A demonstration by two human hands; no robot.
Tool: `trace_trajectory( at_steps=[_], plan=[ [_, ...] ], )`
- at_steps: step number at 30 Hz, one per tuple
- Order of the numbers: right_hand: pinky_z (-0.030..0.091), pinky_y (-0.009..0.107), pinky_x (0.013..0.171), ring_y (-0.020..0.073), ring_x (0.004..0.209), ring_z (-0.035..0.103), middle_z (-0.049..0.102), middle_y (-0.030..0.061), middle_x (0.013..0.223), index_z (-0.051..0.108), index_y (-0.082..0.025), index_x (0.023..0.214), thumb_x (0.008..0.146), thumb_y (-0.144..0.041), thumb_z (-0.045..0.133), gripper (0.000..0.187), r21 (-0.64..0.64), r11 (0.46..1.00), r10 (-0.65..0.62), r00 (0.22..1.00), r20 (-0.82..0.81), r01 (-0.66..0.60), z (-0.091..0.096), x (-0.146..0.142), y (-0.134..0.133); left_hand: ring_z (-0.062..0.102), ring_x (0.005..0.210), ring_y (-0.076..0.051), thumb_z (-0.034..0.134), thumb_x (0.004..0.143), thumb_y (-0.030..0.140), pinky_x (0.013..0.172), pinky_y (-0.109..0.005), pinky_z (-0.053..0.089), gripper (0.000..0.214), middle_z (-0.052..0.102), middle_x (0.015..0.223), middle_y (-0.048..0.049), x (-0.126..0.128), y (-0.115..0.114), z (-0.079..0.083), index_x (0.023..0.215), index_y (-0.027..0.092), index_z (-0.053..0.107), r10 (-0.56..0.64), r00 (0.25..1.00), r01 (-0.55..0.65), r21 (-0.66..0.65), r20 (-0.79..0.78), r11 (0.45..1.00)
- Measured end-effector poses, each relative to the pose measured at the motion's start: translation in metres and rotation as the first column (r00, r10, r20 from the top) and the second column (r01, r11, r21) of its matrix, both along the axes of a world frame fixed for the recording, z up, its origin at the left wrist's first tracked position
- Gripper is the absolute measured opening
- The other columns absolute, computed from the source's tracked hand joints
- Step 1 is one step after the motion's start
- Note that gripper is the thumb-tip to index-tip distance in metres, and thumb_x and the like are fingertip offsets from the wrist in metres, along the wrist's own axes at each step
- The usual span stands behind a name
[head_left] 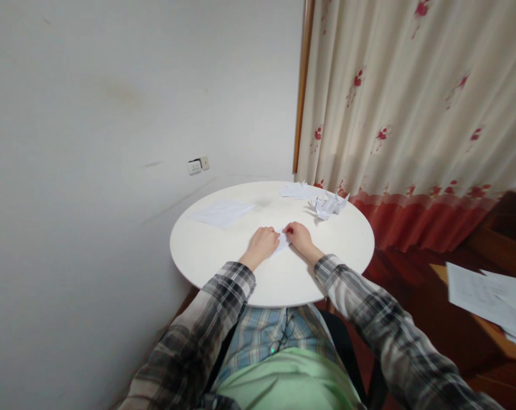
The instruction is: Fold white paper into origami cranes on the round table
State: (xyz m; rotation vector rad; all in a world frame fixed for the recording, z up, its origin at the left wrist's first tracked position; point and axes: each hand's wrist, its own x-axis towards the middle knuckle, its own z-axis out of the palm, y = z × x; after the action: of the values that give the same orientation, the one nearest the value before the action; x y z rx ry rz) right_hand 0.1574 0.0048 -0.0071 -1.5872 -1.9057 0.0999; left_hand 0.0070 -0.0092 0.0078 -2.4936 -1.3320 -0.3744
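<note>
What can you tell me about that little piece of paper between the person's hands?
The small white piece looks like plain paper. It lies on the round white table, with a narrow end towards the person. The left hand touches its left side; the right hand's fingertips are at its right. The hands partly cover it, so its full outline and any folds can't be made out.

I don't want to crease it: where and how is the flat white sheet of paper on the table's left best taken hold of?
Probably by the near corner of the flat white paper sheet, pinched lightly, the left hand coming in low from the person's side. The sheet lies flat on the round white tabletop, and that corner points toward the person.
</note>
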Motion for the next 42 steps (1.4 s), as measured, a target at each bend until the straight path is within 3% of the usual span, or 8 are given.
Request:
trace_trajectory(
  at_steps=[13, 18, 22, 32, 36, 42],
  plan=[
    [0.037, 0.022, 0.073, 0.0138, 0.081, 0.054, 0.064, 0.0037, 0.084, 0.065, -0.017, 0.080, 0.072, -0.008, 0.047, 0.022, -0.035, 0.999, -0.004, 1.000, -0.012, 0.003, 0.002, -0.001, -0.002, 0.058, 0.087, -0.019, 0.042, 0.081, 0.015, 0.081, -0.031, 0.040, 0.027, 0.065, 0.089, -0.0080, -0.003, 0.002, -0.001, 0.098, 0.016, 0.062, -0.006, 0.999, 0.006, 0.005, 0.053, 1.000],
    [0.036, 0.023, 0.071, 0.0149, 0.082, 0.052, 0.060, 0.0069, 0.091, 0.060, -0.015, 0.092, 0.073, -0.010, 0.047, 0.024, -0.004, 0.998, -0.061, 0.998, 0.004, 0.061, 0.002, 0.000, -0.003, 0.055, 0.093, -0.018, 0.042, 0.084, 0.018, 0.083, -0.029, 0.040, 0.025, 0.063, 0.096, -0.0065, -0.006, 0.004, -0.005, 0.103, 0.017, 0.059, 0.031, 0.990, -0.028, -0.020, 0.135, 0.999],
    [0.036, 0.024, 0.074, 0.0161, 0.087, 0.051, 0.060, 0.0080, 0.093, 0.059, -0.014, 0.095, 0.073, -0.012, 0.049, 0.024, -0.015, 0.998, -0.066, 0.998, 0.018, 0.066, 0.001, 0.000, -0.003, 0.052, 0.098, -0.016, 0.044, 0.084, 0.021, 0.086, -0.026, 0.039, 0.024, 0.061, 0.103, -0.0050, -0.009, 0.006, -0.008, 0.102, 0.018, 0.060, -0.018, 0.983, 0.029, -0.057, 0.185, 0.998],
    [0.036, 0.024, 0.075, 0.0160, 0.089, 0.053, 0.062, 0.0064, 0.095, 0.059, -0.017, 0.096, 0.076, -0.009, 0.045, 0.026, -0.044, 0.998, -0.041, 0.999, 0.016, 0.042, 0.002, -0.001, -0.002, 0.055, 0.090, -0.019, 0.040, 0.083, 0.009, 0.080, -0.031, 0.039, 0.028, 0.062, 0.092, -0.0085, -0.004, 0.002, 0.002, 0.098, 0.017, 0.063, -0.051, 0.997, 0.049, -0.025, -0.050, 0.998],
    [0.036, 0.025, 0.078, 0.0170, 0.095, 0.051, 0.059, 0.0086, 0.101, 0.057, -0.016, 0.099, 0.073, -0.004, 0.044, 0.032, -0.032, 0.995, -0.096, 0.995, 0.010, 0.096, 0.001, 0.001, 0.000, 0.055, 0.090, -0.019, 0.039, 0.082, 0.008, 0.082, -0.033, 0.037, 0.028, 0.060, 0.090, -0.0103, -0.002, -0.002, 0.003, 0.095, 0.016, 0.063, -0.017, 0.998, 0.017, -0.001, -0.056, 1.000],
    [0.037, 0.025, 0.073, 0.0167, 0.086, 0.053, 0.062, 0.0070, 0.093, 0.058, -0.016, 0.094, 0.072, -0.006, 0.045, 0.027, -0.073, 0.992, -0.100, 0.995, -0.005, 0.100, 0.000, 0.005, 0.003, 0.054, 0.089, -0.019, 0.039, 0.083, 0.014, 0.082, -0.033, 0.038, 0.030, 0.057, 0.089, -0.0087, -0.002, -0.004, 0.002, 0.101, 0.020, 0.063, -0.052, 0.999, 0.052, -0.005, -0.017, 0.999]
  ],
)
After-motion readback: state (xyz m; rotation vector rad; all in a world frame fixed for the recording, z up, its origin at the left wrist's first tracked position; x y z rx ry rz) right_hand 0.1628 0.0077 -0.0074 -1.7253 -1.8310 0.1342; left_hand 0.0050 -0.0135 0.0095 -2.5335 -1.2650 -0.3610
